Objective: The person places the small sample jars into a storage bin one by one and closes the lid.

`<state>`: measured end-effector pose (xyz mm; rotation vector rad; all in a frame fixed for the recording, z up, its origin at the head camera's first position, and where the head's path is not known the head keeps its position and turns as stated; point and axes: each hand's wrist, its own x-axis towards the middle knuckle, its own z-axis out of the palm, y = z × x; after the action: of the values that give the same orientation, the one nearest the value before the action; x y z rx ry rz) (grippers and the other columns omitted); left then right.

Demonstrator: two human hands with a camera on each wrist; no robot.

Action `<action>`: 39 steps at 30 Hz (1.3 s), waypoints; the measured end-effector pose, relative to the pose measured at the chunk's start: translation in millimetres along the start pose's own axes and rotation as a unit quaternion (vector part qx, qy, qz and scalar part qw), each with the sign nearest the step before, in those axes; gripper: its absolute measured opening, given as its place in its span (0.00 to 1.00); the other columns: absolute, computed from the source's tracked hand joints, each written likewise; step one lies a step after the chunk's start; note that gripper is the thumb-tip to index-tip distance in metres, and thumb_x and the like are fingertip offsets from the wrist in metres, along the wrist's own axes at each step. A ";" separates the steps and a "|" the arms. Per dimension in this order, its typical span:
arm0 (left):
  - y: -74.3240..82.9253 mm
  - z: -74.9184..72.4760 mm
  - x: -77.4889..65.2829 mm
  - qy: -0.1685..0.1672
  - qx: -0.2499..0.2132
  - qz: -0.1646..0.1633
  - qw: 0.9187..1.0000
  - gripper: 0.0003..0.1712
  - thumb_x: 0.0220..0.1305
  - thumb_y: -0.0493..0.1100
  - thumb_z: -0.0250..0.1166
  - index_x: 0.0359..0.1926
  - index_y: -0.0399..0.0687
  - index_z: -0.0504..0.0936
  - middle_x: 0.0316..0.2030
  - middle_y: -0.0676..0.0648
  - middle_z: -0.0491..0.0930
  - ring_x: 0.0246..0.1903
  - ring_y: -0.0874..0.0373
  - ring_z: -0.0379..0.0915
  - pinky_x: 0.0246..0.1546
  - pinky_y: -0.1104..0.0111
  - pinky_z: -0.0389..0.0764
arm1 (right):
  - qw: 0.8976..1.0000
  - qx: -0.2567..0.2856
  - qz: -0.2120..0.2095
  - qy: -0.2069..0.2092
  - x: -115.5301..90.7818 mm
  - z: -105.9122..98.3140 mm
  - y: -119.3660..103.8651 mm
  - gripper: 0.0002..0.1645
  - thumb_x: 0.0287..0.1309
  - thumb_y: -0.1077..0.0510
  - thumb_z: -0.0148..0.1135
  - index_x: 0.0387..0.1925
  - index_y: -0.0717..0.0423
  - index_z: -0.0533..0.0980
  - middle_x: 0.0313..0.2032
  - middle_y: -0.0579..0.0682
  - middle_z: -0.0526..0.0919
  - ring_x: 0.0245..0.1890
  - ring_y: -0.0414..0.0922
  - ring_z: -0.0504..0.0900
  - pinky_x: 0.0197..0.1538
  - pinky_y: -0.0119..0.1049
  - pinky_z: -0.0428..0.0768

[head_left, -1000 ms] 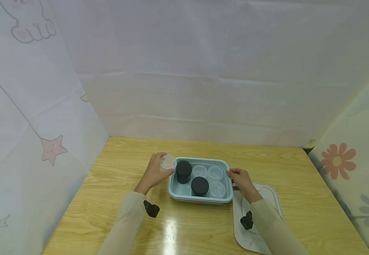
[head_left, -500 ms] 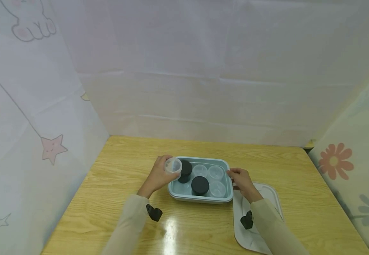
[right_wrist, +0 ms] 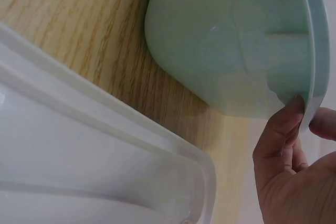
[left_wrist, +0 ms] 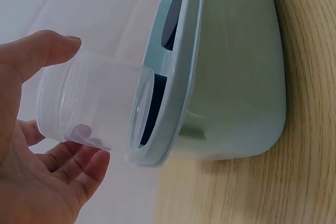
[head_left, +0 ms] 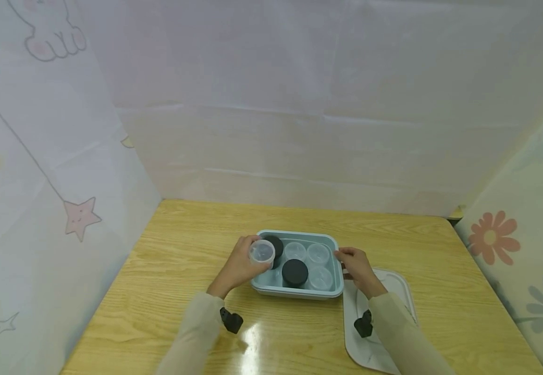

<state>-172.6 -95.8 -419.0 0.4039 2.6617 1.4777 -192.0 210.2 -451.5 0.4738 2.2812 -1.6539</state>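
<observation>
Left grip holding jar | long axis near-vertical | ridged end up

Held jar: clear, thin-looking plastic, smooth and glossy along the body, finely ribbed at one end
Tub: pale blue-green plastic, smooth walls with a soft sheen, shinier along the rim
Clear jars: see-through plastic, glossy
Black jars: opaque, plastic-looking, matt tops
White tray: smooth plastic, mild gloss
Table: wood-grained, polished enough to throw a bright glare
Backdrop: creased sheet, cloth or plastic unclear, faint sheen
Sleeves: matt cloth
</observation>
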 end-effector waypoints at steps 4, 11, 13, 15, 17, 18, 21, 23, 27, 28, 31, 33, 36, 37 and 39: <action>-1.1 4.0 -1.2 -0.008 0.000 0.008 1.000 0.38 0.50 0.43 0.72 0.61 0.41 0.67 0.51 0.40 0.69 0.44 0.50 0.71 0.43 0.57 0.77 | 1.000 0.000 -0.001 0.001 0.0 -0.4 1.0 0.27 0.69 0.54 0.50 0.62 0.67 0.64 0.45 0.56 0.76 0.34 0.41 0.76 0.35 0.35 0.79; -4.6 10.8 -3.1 -0.019 0.004 0.012 1.000 0.37 0.51 0.44 0.72 0.61 0.41 0.67 0.50 0.41 0.69 0.43 0.50 0.71 0.41 0.58 0.78 | 1.000 0.000 -0.003 0.001 0.0 -0.6 2.7 0.27 0.69 0.54 0.50 0.62 0.67 0.64 0.45 0.56 0.76 0.34 0.41 0.76 0.34 0.35 0.79; -5.6 11.9 -3.3 -0.019 0.010 0.015 1.000 0.37 0.51 0.44 0.72 0.60 0.40 0.67 0.50 0.40 0.69 0.43 0.50 0.71 0.41 0.58 0.78 | 1.000 0.000 -0.003 0.001 -0.1 -0.6 2.6 0.27 0.69 0.54 0.50 0.62 0.67 0.64 0.45 0.56 0.76 0.34 0.41 0.76 0.34 0.35 0.79; -7.3 12.8 -3.1 -0.020 0.015 0.019 1.000 0.37 0.50 0.44 0.72 0.60 0.40 0.67 0.50 0.40 0.69 0.43 0.50 0.71 0.41 0.57 0.78 | 1.000 -0.001 -0.001 0.002 0.0 -0.5 2.1 0.27 0.69 0.54 0.50 0.62 0.67 0.64 0.46 0.56 0.76 0.34 0.41 0.76 0.34 0.34 0.79; -8.7 13.3 -3.0 -0.020 0.019 0.019 0.999 0.38 0.50 0.44 0.73 0.60 0.40 0.67 0.50 0.39 0.69 0.43 0.50 0.71 0.41 0.57 0.78 | 1.000 -0.002 -0.001 0.003 -0.1 -0.4 1.6 0.27 0.69 0.54 0.50 0.62 0.67 0.64 0.46 0.56 0.77 0.35 0.41 0.76 0.34 0.34 0.79; -9.5 13.5 -2.9 -0.020 0.022 0.020 0.999 0.38 0.50 0.44 0.73 0.60 0.39 0.67 0.50 0.39 0.69 0.43 0.50 0.71 0.41 0.57 0.77 | 1.000 -0.003 -0.001 0.004 -0.2 -0.3 1.2 0.27 0.69 0.54 0.50 0.62 0.67 0.64 0.45 0.56 0.77 0.35 0.41 0.77 0.34 0.34 0.79; -10.8 13.9 -2.9 -0.019 0.028 0.020 0.999 0.39 0.49 0.45 0.73 0.61 0.39 0.67 0.50 0.39 0.69 0.44 0.50 0.71 0.42 0.57 0.77 | 1.000 -0.004 -0.001 0.004 0.0 -0.1 0.6 0.27 0.69 0.54 0.50 0.61 0.67 0.65 0.45 0.55 0.77 0.34 0.41 0.77 0.34 0.34 0.79; -10.7 14.0 -3.3 -0.020 0.030 0.021 0.999 0.39 0.49 0.45 0.73 0.61 0.38 0.67 0.50 0.39 0.69 0.44 0.50 0.71 0.42 0.57 0.77 | 1.000 -0.005 -0.001 0.004 0.0 0.1 0.0 0.26 0.69 0.54 0.50 0.61 0.67 0.65 0.44 0.55 0.77 0.34 0.41 0.76 0.34 0.34 0.79; -10.1 13.9 -4.1 -0.021 0.034 0.022 0.999 0.38 0.50 0.44 0.73 0.60 0.37 0.68 0.50 0.39 0.69 0.44 0.50 0.71 0.43 0.57 0.77 | 1.000 -0.005 0.002 0.004 0.9 0.3 -0.3 0.26 0.69 0.53 0.49 0.62 0.67 0.64 0.45 0.55 0.76 0.35 0.41 0.76 0.34 0.33 0.79; -9.9 13.8 -4.4 -0.022 0.034 0.021 0.999 0.38 0.50 0.44 0.73 0.60 0.37 0.68 0.50 0.39 0.69 0.44 0.50 0.71 0.43 0.56 0.77 | 1.000 -0.005 0.002 0.003 0.9 0.4 -0.4 0.27 0.69 0.53 0.49 0.62 0.67 0.64 0.45 0.55 0.76 0.35 0.41 0.76 0.34 0.33 0.79; -9.7 13.5 -5.0 -0.024 0.035 0.018 0.999 0.38 0.49 0.44 0.74 0.60 0.37 0.68 0.50 0.40 0.68 0.44 0.50 0.71 0.43 0.56 0.77 | 1.000 -0.005 0.001 0.002 1.3 0.4 0.2 0.27 0.69 0.53 0.50 0.62 0.67 0.64 0.45 0.55 0.76 0.36 0.41 0.76 0.34 0.34 0.79; -9.8 13.5 -5.2 -0.025 0.037 0.016 0.999 0.38 0.49 0.43 0.74 0.60 0.37 0.69 0.50 0.40 0.68 0.44 0.50 0.72 0.43 0.56 0.77 | 1.000 -0.004 0.000 0.003 1.7 0.5 0.7 0.27 0.69 0.53 0.50 0.62 0.67 0.64 0.46 0.56 0.76 0.36 0.42 0.76 0.34 0.34 0.79; -10.8 14.2 -5.2 -0.027 0.040 0.012 0.999 0.38 0.49 0.43 0.74 0.60 0.37 0.69 0.50 0.40 0.68 0.45 0.50 0.72 0.44 0.56 0.77 | 1.000 -0.003 0.000 0.003 1.7 0.9 0.7 0.27 0.69 0.54 0.50 0.62 0.67 0.64 0.46 0.56 0.76 0.36 0.41 0.77 0.34 0.34 0.79; -11.4 14.5 -5.2 -0.028 0.042 0.011 0.999 0.38 0.49 0.42 0.74 0.60 0.37 0.69 0.50 0.40 0.68 0.45 0.50 0.71 0.44 0.57 0.77 | 1.000 -0.004 -0.001 0.003 1.7 1.1 0.6 0.27 0.69 0.54 0.50 0.62 0.67 0.64 0.46 0.56 0.76 0.35 0.41 0.77 0.34 0.34 0.79; -11.9 15.1 -5.4 -0.029 0.045 0.010 0.999 0.38 0.48 0.42 0.74 0.60 0.37 0.69 0.50 0.40 0.68 0.45 0.50 0.71 0.44 0.57 0.77 | 1.000 -0.004 -0.001 0.004 1.4 1.4 0.2 0.26 0.69 0.54 0.50 0.61 0.67 0.65 0.46 0.56 0.76 0.35 0.41 0.77 0.34 0.33 0.80</action>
<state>-166.9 -90.7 -437.4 0.4736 2.6937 1.3331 -193.1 209.1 -452.7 0.4769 2.2928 -1.6467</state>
